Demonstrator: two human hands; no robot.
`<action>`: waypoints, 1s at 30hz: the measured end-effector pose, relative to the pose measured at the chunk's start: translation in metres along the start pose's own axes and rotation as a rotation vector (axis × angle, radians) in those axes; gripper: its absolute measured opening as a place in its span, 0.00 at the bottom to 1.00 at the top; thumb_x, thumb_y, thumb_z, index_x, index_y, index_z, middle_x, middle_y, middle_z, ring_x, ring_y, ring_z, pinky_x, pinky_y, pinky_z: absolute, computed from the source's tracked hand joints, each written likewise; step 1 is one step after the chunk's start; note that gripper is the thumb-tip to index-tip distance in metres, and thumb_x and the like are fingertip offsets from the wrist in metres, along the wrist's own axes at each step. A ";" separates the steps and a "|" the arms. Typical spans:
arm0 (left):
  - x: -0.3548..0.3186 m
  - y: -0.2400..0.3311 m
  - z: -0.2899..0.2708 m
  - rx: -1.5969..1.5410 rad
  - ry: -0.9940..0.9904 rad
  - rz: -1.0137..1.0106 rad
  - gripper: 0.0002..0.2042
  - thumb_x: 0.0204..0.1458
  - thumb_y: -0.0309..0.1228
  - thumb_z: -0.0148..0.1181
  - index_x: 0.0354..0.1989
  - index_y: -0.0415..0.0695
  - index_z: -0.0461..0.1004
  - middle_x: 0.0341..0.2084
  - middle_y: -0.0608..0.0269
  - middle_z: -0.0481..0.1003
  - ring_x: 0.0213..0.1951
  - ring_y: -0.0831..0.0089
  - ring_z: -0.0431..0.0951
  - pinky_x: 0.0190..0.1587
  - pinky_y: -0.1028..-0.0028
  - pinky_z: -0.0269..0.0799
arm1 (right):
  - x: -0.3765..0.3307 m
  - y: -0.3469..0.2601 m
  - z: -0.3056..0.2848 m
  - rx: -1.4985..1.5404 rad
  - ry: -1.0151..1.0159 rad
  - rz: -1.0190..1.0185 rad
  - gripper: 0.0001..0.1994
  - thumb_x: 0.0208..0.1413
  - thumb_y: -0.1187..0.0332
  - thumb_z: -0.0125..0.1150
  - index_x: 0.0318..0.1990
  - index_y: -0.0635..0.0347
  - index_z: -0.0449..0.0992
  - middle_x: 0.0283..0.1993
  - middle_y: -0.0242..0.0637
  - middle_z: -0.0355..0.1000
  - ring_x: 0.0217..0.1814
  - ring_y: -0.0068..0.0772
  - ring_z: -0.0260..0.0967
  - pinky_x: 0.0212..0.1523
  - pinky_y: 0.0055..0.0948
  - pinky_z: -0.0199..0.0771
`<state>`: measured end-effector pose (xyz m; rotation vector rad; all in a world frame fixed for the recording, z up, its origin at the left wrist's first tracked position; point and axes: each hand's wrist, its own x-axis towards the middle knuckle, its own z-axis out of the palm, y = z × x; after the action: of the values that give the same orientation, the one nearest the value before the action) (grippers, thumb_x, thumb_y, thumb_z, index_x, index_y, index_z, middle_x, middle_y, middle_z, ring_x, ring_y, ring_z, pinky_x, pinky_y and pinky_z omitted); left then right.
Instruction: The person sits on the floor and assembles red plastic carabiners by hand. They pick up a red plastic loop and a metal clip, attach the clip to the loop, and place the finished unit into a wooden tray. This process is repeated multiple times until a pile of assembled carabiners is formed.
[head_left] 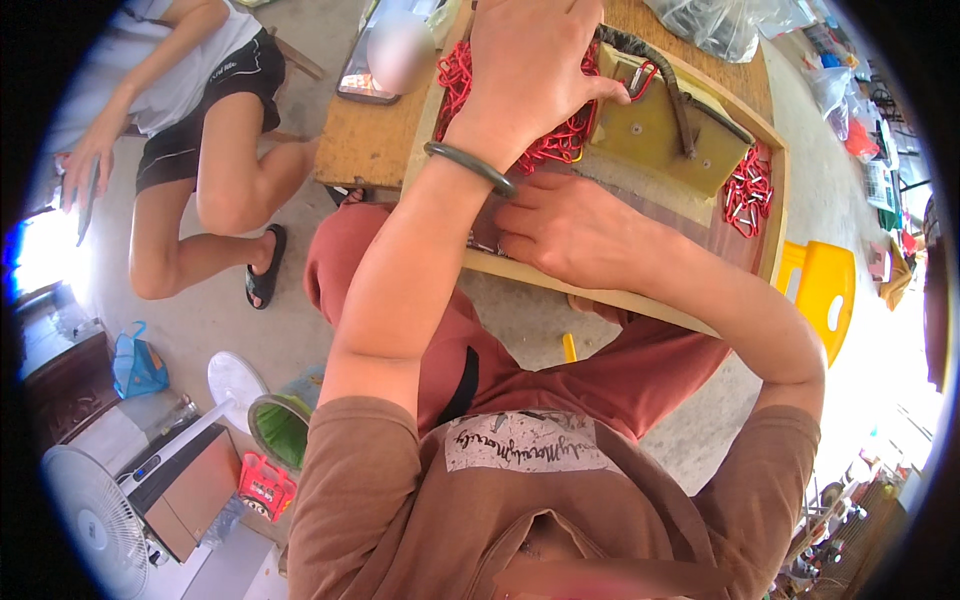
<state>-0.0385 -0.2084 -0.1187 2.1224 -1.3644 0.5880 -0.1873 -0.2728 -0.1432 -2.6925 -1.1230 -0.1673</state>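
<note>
My left hand [525,75], with a dark bangle on its wrist, reaches over the far left of a shallow wooden tray [640,303]. Its thumb is stretched out beside a red carabiner [641,80] on a yellowish metal fixture [650,130] with a dark curved bar [685,115]. The upper picture edge crops its fingertips. Beneath this hand lies a heap of red carabiners [553,142]. My right hand [580,232] is low at the tray's near left corner, fingers curled together; what they pinch is hidden. Small silvery pieces [482,242] lie next to them.
More red carabiners [748,195] fill the tray's right end. A phone [372,60] is on the wooden table [365,150] at left; a clear plastic bag [715,25] is behind. Another person [215,120] sits far left. A yellow stool [825,295] stands right, fans [95,520] lower left.
</note>
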 end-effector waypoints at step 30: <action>0.000 0.001 -0.002 -0.017 -0.005 0.011 0.29 0.41 0.53 0.77 0.42 0.44 0.74 0.38 0.58 0.75 0.48 0.57 0.75 0.55 0.57 0.63 | -0.046 0.077 -0.056 -0.353 0.591 0.496 0.09 0.53 0.80 0.67 0.41 0.62 0.77 0.59 0.41 0.74 0.53 0.45 0.75 0.54 0.42 0.76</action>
<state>-0.0398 -0.2072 -0.1168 2.1056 -1.3799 0.5745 -0.1657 -0.3709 -0.1100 -2.8013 -0.2616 -1.0665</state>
